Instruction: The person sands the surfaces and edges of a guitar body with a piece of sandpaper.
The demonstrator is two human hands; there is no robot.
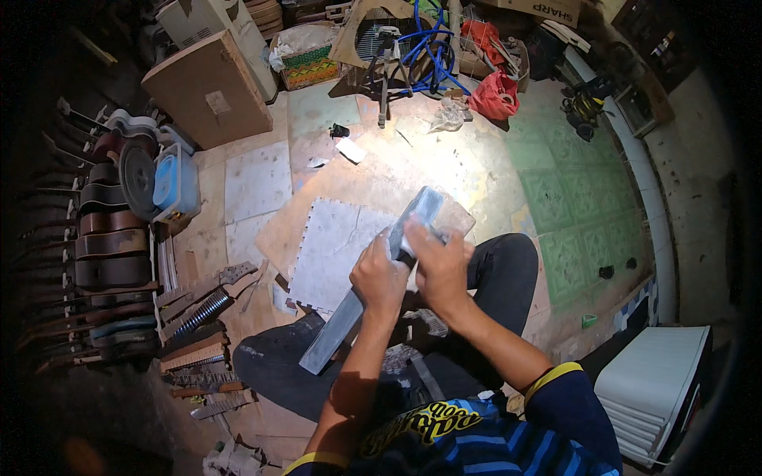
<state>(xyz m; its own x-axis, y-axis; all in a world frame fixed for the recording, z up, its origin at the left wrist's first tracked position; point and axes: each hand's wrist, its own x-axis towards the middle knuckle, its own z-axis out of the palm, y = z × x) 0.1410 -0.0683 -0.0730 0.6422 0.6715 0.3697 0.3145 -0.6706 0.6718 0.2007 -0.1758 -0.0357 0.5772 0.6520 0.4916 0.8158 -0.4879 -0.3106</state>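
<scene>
A long, flat-sided grey-blue bar (333, 333) slants across my lap, its far end pointing up and to the right over a pale mat. My left hand (379, 274) is closed around the middle of the bar. Close beside it, my right hand (441, 266) presses against the bar's upper part with fingers drawn together. Something small and whitish shows at those fingertips, too blurred and covered to name. Below the bar are my crossed legs (508, 274) in dark trousers.
The pale mat (333, 238) with toothed edges lies on a brown board. Along the left stand guitar bodies (111, 246), a clear bin (181, 186) and several long tools (208, 313). A white slatted case (655, 389) is at right; a red bag (494, 97) and blue hose (432, 47) lie ahead.
</scene>
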